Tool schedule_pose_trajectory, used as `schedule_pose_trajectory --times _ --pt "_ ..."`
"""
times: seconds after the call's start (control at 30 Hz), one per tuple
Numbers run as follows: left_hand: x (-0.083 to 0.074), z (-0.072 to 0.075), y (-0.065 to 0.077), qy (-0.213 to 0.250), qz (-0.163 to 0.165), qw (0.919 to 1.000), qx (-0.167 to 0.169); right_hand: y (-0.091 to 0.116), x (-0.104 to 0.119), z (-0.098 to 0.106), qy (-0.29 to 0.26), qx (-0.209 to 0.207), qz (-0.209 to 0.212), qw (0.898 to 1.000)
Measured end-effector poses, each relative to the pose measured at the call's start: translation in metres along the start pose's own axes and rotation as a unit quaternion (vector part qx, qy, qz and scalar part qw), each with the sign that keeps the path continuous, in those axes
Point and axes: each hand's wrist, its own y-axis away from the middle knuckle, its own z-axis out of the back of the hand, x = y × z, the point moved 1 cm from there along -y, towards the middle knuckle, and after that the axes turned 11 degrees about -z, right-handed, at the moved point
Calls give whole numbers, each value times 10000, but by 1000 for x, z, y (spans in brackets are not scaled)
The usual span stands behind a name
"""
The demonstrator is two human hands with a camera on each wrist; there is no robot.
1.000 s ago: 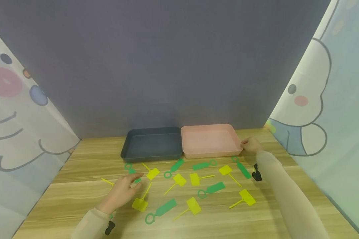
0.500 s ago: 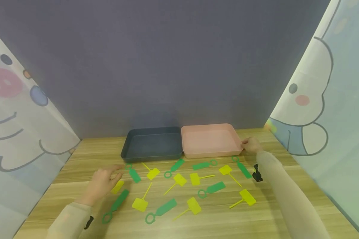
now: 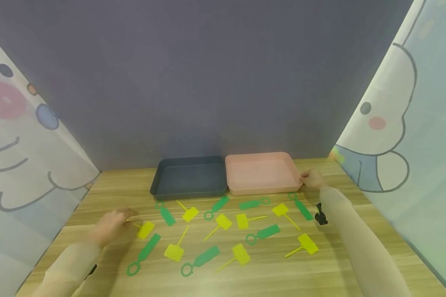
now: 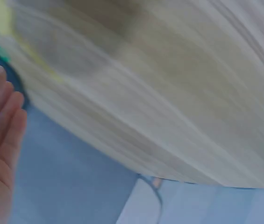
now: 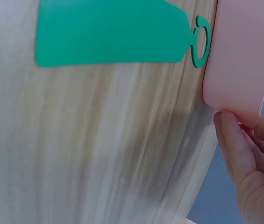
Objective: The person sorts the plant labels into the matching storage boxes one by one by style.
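Head view: soft, subdued, even light with a yellowish cast; faint sheen on the pale wood-grain tabletop (image 3: 267, 276) between the hands; diffuse shadows along each forearm's inner side. Left hand (image 3: 111, 226): outline softened by blur.

Left wrist view: cool, bluish, hazy; flat yellow rectangular tag (image 4: 0, 18) beyond the left fingertips smeared; broad dark shadow on the tabletop, away from the hand; table edge bowed.

Right wrist view: cool tone; smooth pink rectangular tray (image 5: 241, 56) clear at the right hand's (image 5: 258, 163) grip; flat green ring-ended tag (image 5: 113, 35) near the grip crisp; soft shadow beside the fingertips; wood grain farther off hazy.
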Motion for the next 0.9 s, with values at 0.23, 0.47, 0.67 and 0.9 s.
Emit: schedule_pose_trajectory --times 0.23,0.47,0.67,0.9 --pt "20 -16 0 -42 -617 9980 123 1 0 0 4 -72 89 9999" --pt "27 -28 5 12 -546 9984 129 0 -1 -1 -124 52 15 9999" --pt "28 -37 9 -207 -1190 9883 -927 1 0 -2 -72 85 -49 9999" --pt "29 -40 13 -191 -1291 9835 -1255 -2 -1 -3 -141 92 -56 9998"
